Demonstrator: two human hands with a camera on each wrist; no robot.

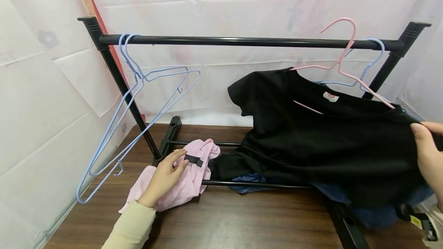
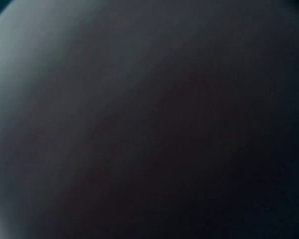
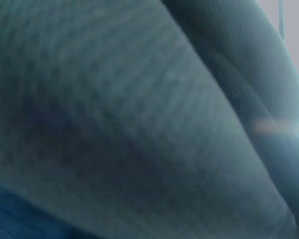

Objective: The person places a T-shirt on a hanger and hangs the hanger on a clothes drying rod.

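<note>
A black T-shirt (image 1: 311,145) with a white neck label hangs tilted on a pink hanger (image 1: 340,62), whose hook rises above the rack's bar. My right hand (image 1: 429,153), at the right edge of the head view, pinches the shirt's sleeve side with its thumb in front. My left hand (image 1: 166,176) rests on a crumpled pink garment (image 1: 187,187), thumb and forefinger apart beside its black label (image 1: 194,160). Dark ribbed fabric (image 3: 119,119) fills most of the right wrist view. The left wrist view is dark and blurred.
Blue hangers (image 1: 138,76) hang at the left end of the black rack's bar (image 1: 225,41). Another blue hanger (image 1: 377,55) is behind the pink one. Blue cloth (image 1: 373,216) lies under the shirt. The rack's lower rail (image 1: 277,184) crosses above the brown wooden surface (image 1: 263,218).
</note>
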